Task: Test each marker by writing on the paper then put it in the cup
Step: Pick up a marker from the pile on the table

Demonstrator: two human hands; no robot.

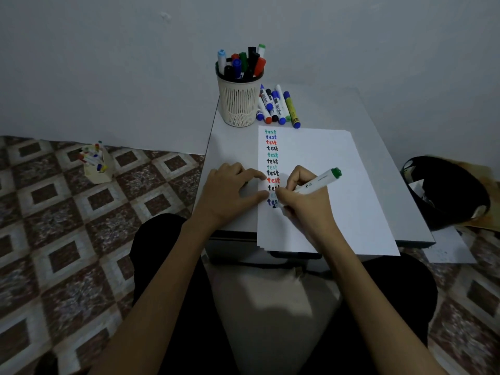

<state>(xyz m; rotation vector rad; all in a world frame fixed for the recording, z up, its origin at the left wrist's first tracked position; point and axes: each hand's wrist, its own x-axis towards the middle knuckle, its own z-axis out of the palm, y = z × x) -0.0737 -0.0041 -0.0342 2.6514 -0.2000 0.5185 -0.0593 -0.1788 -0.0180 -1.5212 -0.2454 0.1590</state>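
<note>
A white sheet of paper (324,190) lies on the small grey table (230,142), with a column of coloured "test" words down its left side. My right hand (303,201) grips a white marker with a green end (319,181), its tip down on the paper at the foot of the column. My left hand (230,190) lies on the table with its fingertips pressing the paper's left edge. A cream mesh cup (239,101) at the table's back holds several markers. Several more markers (278,106) lie loose beside the cup.
A second cream holder with markers (96,165) stands on the patterned floor at the left. A black bin (446,193) sits to the right of the table. The wall is close behind the table. My legs and a beige cushion (270,315) are below the table's front edge.
</note>
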